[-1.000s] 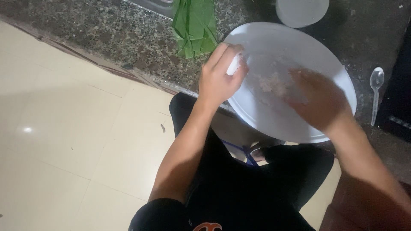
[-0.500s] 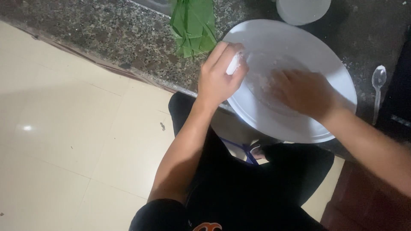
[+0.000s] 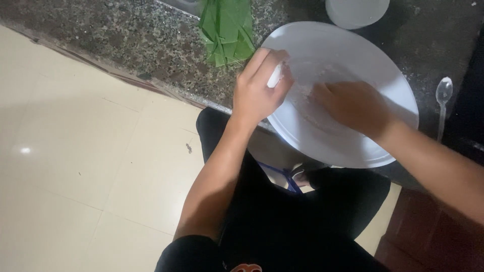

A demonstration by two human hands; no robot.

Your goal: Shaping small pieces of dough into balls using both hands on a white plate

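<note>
I note a large white basin [image 3: 348, 50] resting on the speckled stone worktop [image 3: 126, 40], its near edge overhanging the worktop's front. The left hand [image 3: 259, 90] is clamped on the basin's left rim — fingers curled over it, thumb outside. The right hand [image 3: 353, 106] lies inside the basin, palm down, fingers bent into a pale floury mass [image 3: 307, 95]; I cannot tell what it grips, if anything. Folded green leaves [image 3: 227, 30] sit just left of the basin. A clear plastic spoon [image 3: 442, 98] lies to its right — a round white container [image 3: 355, 10] stands behind.
</note>
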